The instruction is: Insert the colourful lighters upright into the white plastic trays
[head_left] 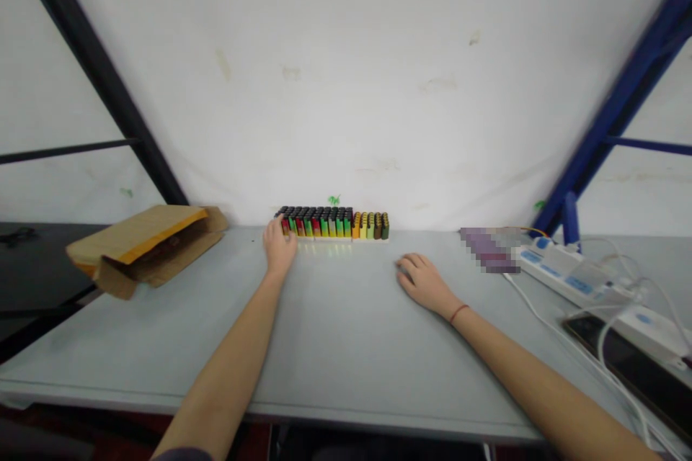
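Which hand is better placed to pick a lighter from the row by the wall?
Probably the left. The left hand already reaches the left end of the row of lighters, its fingers at the first ones. The right hand rests flat on the table, apart from the row.

bare table [335, 331] centre, cables [605, 346] crowd right

Lighters [332, 223] red, green, orange, olive with black caps; grey table [335, 331]; brown cardboard box [143, 245]; white power strip [562, 270].
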Demonstrator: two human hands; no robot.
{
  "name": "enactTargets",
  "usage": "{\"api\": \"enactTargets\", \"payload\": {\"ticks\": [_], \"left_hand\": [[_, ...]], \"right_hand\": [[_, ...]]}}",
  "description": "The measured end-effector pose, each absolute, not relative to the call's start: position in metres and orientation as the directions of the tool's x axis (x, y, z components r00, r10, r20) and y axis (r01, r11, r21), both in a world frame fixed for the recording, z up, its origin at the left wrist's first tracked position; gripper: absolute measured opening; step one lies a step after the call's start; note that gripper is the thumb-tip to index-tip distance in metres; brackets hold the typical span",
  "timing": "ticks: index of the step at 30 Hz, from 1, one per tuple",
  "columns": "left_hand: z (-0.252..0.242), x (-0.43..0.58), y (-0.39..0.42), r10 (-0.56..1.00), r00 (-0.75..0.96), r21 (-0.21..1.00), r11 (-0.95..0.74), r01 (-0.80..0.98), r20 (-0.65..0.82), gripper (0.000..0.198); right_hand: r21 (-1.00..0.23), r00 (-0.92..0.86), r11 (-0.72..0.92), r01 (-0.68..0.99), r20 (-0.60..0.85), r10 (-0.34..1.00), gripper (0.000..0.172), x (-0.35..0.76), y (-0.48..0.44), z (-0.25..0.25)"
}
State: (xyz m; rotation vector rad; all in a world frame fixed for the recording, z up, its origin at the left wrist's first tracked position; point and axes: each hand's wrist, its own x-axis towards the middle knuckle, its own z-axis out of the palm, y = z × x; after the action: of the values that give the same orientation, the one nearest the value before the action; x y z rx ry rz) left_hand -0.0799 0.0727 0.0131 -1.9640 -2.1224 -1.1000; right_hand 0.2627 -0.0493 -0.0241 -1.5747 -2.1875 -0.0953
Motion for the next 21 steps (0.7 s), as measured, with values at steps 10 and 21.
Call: {"api": "enactTargets", "payload": {"ticks": [10,21], "left_hand": [[-0.002,0.026,0.027,0.593,0.768,0.223,-0.804,0.551,0.243,0.042],[-0.008,0.028,0.030,0.598,0.776,0.266,-0.795,0.545,0.198,0.044]], "right_hand": [[-0.181,-0.276,0.346,0.921,0.323,0.905,0.037,0.267,-0.049,-0.025],[-0.185,-0.288,0.353,0.917,0.304,0.908,0.038,0.268,-0.050,-0.022]]}}
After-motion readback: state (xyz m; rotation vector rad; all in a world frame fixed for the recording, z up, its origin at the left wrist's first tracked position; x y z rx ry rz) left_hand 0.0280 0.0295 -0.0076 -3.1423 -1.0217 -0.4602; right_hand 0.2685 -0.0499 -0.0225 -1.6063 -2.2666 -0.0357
